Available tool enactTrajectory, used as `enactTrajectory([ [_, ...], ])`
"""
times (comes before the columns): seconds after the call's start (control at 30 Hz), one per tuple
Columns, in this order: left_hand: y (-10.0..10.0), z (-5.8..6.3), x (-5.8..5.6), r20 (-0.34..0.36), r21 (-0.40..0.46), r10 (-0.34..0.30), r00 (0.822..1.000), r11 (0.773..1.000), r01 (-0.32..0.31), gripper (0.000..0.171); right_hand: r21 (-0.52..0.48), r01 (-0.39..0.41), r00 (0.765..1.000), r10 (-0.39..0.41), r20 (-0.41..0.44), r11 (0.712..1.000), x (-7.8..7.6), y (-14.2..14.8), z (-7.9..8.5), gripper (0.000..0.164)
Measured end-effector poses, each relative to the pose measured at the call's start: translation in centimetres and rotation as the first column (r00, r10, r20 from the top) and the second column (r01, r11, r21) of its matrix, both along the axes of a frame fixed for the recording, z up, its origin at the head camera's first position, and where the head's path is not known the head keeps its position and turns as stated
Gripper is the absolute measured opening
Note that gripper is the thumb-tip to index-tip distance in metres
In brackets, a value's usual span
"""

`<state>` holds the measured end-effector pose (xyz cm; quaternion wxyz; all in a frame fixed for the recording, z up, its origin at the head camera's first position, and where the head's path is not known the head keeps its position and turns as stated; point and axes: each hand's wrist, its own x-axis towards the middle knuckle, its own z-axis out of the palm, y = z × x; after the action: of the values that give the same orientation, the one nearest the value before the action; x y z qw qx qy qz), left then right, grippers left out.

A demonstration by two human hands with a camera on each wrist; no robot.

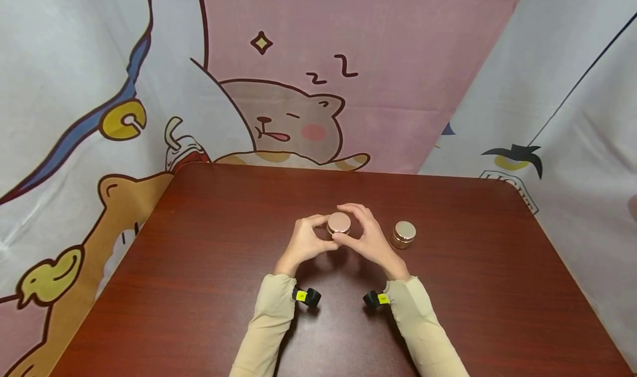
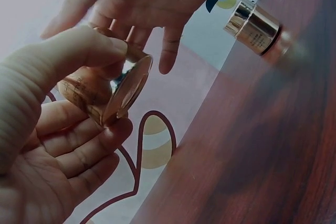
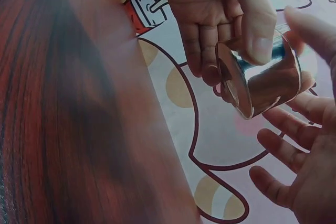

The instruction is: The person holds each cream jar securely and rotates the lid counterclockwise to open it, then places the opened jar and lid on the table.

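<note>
A small shiny gold cosmetic jar [image 1: 339, 223] with a flat round lid is held up above the table between both hands. My left hand [image 1: 304, 243] pinches its side, thumb on the near face and fingers behind, as the left wrist view shows with the jar's base [image 2: 127, 90] tilted outward. Close around the jar's other side is my right hand [image 1: 370, 241], its thumb and fingers spread apart in the right wrist view. A second gold jar [image 1: 404, 233] stands upright on the table, just right of my right hand; small print shows on it in the left wrist view.
The dark reddish-brown wooden table [image 1: 199, 288] fills the lower part of the head view. Behind and beside it hangs a cloth backdrop [image 1: 388, 62] with cartoon animals. Each wrist carries a small black camera [image 1: 313, 297] with a yellow tag.
</note>
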<state>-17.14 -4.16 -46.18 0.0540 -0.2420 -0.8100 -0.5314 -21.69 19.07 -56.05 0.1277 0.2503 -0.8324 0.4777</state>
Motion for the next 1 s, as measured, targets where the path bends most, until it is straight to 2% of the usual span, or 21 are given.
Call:
enactTrajectory([
  [0.07, 0.0, 0.1, 0.1, 0.007, -0.007, 0.007, 1.000, 1.000, -0.007, 0.048, -0.030, 0.001, 1.000, -0.001, -0.003, 1.000, 0.1, -0.2, 0.2, 0.066],
  [0.2, 0.0, 0.1, 0.1, 0.002, 0.008, 0.001, 1.000, 1.000, -0.001, 0.047, -0.098, -0.037, 0.998, 0.031, -0.062, 0.994, 1.0, -0.7, 1.6, 0.058],
  [0.3, -0.1, -0.3, 0.0, -0.035, 0.030, -0.014, 0.999, 0.999, 0.015, 0.046, -0.128, -0.061, 0.997, 0.054, -0.054, 0.990, 1.2, -0.8, 2.0, 0.057],
  [0.37, -0.2, -1.1, -0.4, -0.086, 0.039, -0.019, 0.996, 0.999, 0.022, 0.044, -0.132, -0.073, 0.996, 0.066, -0.058, 0.989, 1.5, -0.9, 2.7, 0.057],
  [0.4, -0.2, -1.1, -0.4, -0.095, 0.037, -0.020, 0.995, 0.999, 0.024, 0.044, -0.126, -0.070, 0.997, 0.065, -0.046, 0.990, 1.9, -1.1, 3.3, 0.056],
  [0.5, -0.2, -1.1, -0.3, -0.079, 0.024, -0.022, 0.997, 0.999, 0.024, 0.044, -0.106, -0.076, 0.997, 0.073, -0.024, 0.992, 3.9, -2.0, 7.3, 0.052],
  [0.53, -0.2, -0.9, -0.2, -0.067, 0.018, -0.024, 0.997, 1.000, 0.025, 0.044, -0.111, -0.102, 0.994, 0.098, -0.046, 0.989, 3.5, -1.9, 6.8, 0.051],
  [0.6, -0.2, -0.1, 0.2, -0.020, 0.003, -0.029, 0.999, 1.000, 0.030, 0.046, -0.097, -0.106, 0.994, 0.103, -0.035, 0.990, 4.2, -2.1, 8.2, 0.050],
  [0.73, -0.2, 0.2, 0.4, 0.008, -0.004, -0.042, 0.999, 0.999, 0.042, 0.045, -0.130, -0.156, 0.986, 0.148, -0.073, 0.979, 4.0, -1.9, 8.2, 0.046],
  [0.77, -0.2, 0.2, 0.4, 0.011, -0.002, -0.044, 0.999, 0.999, 0.044, 0.045, -0.131, -0.144, 0.989, 0.136, -0.065, 0.981, 4.9, -2.3, 9.7, 0.045],
  [0.87, -0.1, 0.3, 0.4, 0.015, 0.005, -0.045, 0.999, 0.999, 0.045, 0.044, -0.181, -0.163, 0.985, 0.148, -0.091, 0.970, 4.7, -2.2, 9.5, 0.044],
  [1.0, -0.2, 0.4, 0.3, 0.016, 0.017, -0.043, 0.999, 0.999, 0.043, 0.045, -0.210, -0.125, 0.991, 0.114, -0.064, 0.970, 4.8, -2.2, 9.5, 0.044],
])
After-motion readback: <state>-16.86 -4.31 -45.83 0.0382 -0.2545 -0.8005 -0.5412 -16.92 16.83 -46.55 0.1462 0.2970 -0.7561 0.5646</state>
